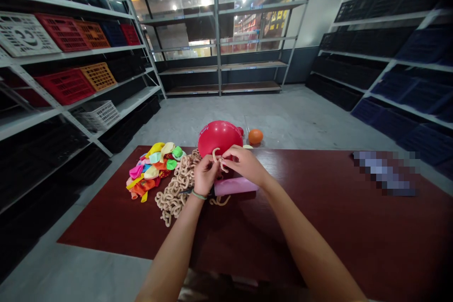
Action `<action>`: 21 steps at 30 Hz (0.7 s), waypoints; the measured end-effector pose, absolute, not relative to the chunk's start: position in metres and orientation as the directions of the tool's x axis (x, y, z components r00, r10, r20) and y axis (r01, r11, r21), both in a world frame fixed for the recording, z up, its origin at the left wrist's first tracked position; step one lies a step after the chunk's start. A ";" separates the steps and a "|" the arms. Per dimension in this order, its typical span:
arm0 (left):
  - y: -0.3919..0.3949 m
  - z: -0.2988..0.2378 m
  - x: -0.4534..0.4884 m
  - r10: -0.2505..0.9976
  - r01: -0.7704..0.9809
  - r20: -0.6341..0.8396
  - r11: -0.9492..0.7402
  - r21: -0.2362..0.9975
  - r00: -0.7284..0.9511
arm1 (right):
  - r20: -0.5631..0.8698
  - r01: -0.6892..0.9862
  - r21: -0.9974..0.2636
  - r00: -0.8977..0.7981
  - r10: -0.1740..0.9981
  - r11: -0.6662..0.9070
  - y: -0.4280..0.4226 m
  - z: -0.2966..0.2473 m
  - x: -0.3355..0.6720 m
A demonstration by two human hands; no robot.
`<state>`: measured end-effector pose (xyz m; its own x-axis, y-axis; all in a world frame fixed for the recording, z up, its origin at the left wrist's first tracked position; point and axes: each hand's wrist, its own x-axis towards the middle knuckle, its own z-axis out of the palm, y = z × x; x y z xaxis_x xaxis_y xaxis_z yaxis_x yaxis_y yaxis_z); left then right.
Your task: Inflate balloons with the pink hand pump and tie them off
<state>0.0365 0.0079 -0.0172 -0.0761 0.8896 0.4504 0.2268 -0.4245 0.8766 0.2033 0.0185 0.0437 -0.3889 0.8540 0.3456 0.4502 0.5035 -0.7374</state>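
Okay so both your hands are up together at the middle of the bench, and both grips are pinched tight, no open fingers to speak of. Your left hand [206, 174] and your right hand [246, 165] have hold of a pale beige loop [216, 155], right up in front of a blown-up red balloon [219, 138] with "Kitty" printed on it. Can't tell if the loop is tied to that balloon, your fingers are in the way.

Just left of your hands there's a big heap of beige chain [176, 188], and past that a pile of flat multicoloured balloons [152, 170]. A pink tube [235, 186] lies right under your hands on the dark red bench [318, 207]. Your left wrist has a thin band [198, 195] on it. An orange balloon [255, 137] sits beyond the far edge, looks like it's on the floor. Off to the right there's a pixelated blob [385, 173], no clue what that is. Metal shelves [217, 52] stand all around, with red crates [63, 33] on the left.
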 end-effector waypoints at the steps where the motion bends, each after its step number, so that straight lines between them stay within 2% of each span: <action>1: 0.008 -0.017 0.036 0.892 0.229 0.447 -0.421 0.877 -0.071 | 0.342 0.443 -0.749 -0.379 0.860 0.493 0.019 0.043 0.204; 8: 0.011 -0.016 0.036 0.894 0.207 0.439 -0.415 0.886 -0.086 | 0.325 0.374 -0.827 -0.289 0.900 0.419 0.021 0.038 0.204; 15: 0.016 -0.016 0.035 0.911 0.066 0.362 -0.356 0.932 -0.199 | 0.431 0.513 -0.715 -0.212 0.877 0.475 0.021 0.042 0.203; 21: 0.017 -0.012 0.035 0.892 0.131 0.382 -0.360 0.924 -0.240 | 0.480 0.593 -0.637 -0.196 0.855 0.493 0.023 0.035 0.203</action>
<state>0.0353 0.0169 -0.0115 -0.2399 0.8924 0.3821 0.1312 -0.3601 0.9236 0.2033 0.0234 0.0351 -0.1956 0.8553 0.4798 0.5926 0.4929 -0.6371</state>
